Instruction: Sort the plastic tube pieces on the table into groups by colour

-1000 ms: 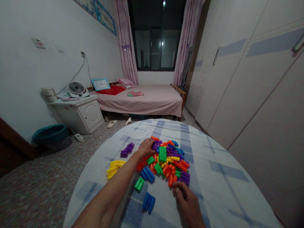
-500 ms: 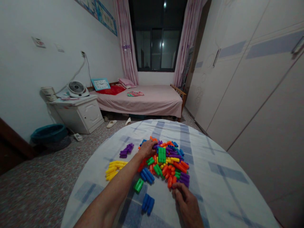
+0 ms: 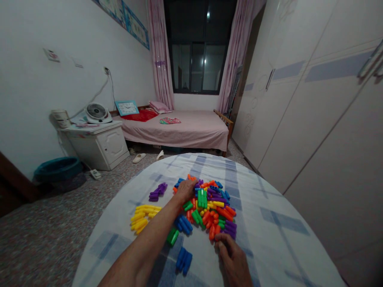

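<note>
My left hand [image 3: 187,190] reaches over the far left of a heap of bright plastic toy pieces, its curled fingertips beside a purple piece [image 3: 200,183]. What they grip, if anything, is hidden. At the heap's near edge rests my right hand [image 3: 233,253], thumb and forefinger drawn together against orange pieces [image 3: 214,231]. I cannot make out anything between them. The tube-like pieces are joined in small groups. A green group [image 3: 202,198] lies on top of the heap. Blue [image 3: 183,224] and green [image 3: 172,236] groups lie by my left forearm, and another blue group [image 3: 183,260] sits nearer me.
Yellow pieces [image 3: 139,221] and purple pieces [image 3: 158,191] lie apart on the left of the round table's checked cloth [image 3: 269,239]. Beyond stand a bed [image 3: 197,127], a white cabinet [image 3: 110,147] with a fan [image 3: 97,113], and a bin [image 3: 60,169]. A wardrobe [image 3: 314,119] lines the right.
The view has shifted slightly, so the table and pieces sit a little lower. Both hands keep nearly the same places at the heap.
</note>
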`<control>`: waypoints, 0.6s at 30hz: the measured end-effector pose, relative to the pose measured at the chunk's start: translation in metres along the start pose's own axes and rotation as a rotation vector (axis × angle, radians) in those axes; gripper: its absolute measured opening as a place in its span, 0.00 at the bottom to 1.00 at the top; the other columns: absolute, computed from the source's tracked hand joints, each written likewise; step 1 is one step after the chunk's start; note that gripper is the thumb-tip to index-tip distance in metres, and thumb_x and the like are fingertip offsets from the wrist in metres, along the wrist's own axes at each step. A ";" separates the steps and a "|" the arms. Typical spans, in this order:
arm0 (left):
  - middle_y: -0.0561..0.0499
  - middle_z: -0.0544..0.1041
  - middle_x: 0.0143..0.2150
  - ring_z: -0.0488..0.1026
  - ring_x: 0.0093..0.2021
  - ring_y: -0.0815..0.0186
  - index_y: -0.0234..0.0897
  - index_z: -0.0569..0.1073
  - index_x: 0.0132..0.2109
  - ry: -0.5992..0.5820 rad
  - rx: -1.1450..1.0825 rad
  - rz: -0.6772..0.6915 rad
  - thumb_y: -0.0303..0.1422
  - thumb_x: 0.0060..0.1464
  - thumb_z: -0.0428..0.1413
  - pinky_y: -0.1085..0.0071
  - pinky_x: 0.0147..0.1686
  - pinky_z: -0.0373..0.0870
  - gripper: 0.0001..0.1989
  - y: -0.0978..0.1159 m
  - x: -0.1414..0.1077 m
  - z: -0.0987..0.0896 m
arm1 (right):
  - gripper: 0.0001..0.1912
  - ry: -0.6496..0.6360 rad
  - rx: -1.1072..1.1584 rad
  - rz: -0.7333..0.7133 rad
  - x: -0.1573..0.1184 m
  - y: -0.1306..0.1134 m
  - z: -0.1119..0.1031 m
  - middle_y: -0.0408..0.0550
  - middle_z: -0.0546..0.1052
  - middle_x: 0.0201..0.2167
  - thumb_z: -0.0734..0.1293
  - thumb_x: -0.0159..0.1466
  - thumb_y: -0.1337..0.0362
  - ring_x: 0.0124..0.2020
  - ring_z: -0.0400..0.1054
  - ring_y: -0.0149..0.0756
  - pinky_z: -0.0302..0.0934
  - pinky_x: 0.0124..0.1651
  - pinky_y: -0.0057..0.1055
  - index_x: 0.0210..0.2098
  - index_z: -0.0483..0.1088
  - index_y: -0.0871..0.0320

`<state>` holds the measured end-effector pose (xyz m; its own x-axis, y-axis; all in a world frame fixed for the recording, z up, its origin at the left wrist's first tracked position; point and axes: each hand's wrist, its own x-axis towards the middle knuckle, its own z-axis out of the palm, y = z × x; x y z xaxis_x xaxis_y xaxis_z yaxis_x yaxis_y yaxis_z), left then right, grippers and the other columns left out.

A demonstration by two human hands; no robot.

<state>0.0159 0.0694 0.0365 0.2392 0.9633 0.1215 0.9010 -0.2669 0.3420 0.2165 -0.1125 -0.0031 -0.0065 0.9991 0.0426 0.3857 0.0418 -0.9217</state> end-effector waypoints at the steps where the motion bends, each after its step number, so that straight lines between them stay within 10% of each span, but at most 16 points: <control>1: 0.49 0.75 0.48 0.71 0.49 0.59 0.45 0.68 0.54 0.024 -0.016 -0.008 0.31 0.51 0.55 0.67 0.48 0.64 0.22 -0.001 0.000 0.000 | 0.16 -0.001 0.000 0.003 0.001 0.001 0.000 0.45 0.74 0.27 0.58 0.60 0.54 0.29 0.67 0.35 0.59 0.33 0.27 0.36 0.71 0.58; 13: 0.51 0.77 0.41 0.73 0.40 0.65 0.37 0.70 0.52 0.369 -0.381 -0.198 0.35 0.48 0.55 0.71 0.41 0.68 0.22 -0.074 -0.022 -0.052 | 0.15 0.025 0.021 -0.002 -0.002 -0.004 0.002 0.44 0.73 0.25 0.59 0.60 0.55 0.27 0.66 0.34 0.57 0.30 0.27 0.36 0.71 0.58; 18: 0.50 0.77 0.35 0.73 0.34 0.65 0.33 0.72 0.49 0.261 -0.545 -0.160 0.39 0.46 0.57 0.70 0.36 0.70 0.23 -0.089 -0.043 -0.065 | 0.15 0.027 0.008 -0.011 -0.002 -0.007 0.001 0.44 0.74 0.25 0.59 0.59 0.55 0.27 0.66 0.34 0.57 0.30 0.27 0.34 0.72 0.57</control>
<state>-0.0978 0.0498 0.0610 -0.0414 0.9724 0.2296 0.5878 -0.1621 0.7926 0.2129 -0.1149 0.0024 0.0144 0.9979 0.0625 0.3779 0.0525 -0.9244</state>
